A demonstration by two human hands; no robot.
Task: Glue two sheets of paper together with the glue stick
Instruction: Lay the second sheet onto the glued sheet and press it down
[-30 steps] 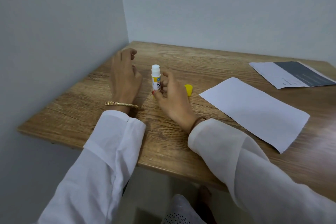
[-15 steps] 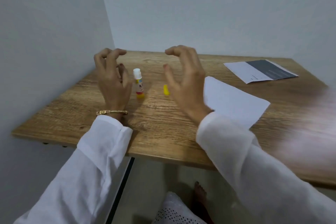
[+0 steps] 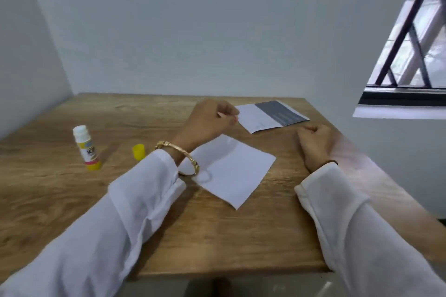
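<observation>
The uncapped glue stick (image 3: pixel 85 147) stands upright at the table's left, with its yellow cap (image 3: pixel 139 151) lying just to its right. A plain white sheet (image 3: pixel 231 171) lies flat in the middle. Behind it lies a printed sheet (image 3: pixel 270 116) with a dark grey band. My left hand (image 3: pixel 207 123) reaches across the white sheet's far end, and its thumb and fingers pinch the printed sheet's left corner. My right hand (image 3: pixel 313 142) rests on the table to the right of both sheets, fingers curled in with nothing visible in them.
The wooden table (image 3: pixel 72 200) stands in a corner, with walls to the left and behind. A barred window (image 3: pixel 410 55) is at the upper right. The table's right edge runs close past my right forearm.
Both hands have left the glue stick and moved right to the papers. My left hand now pinches the printed sheet's corner. The view has swung to the right.
</observation>
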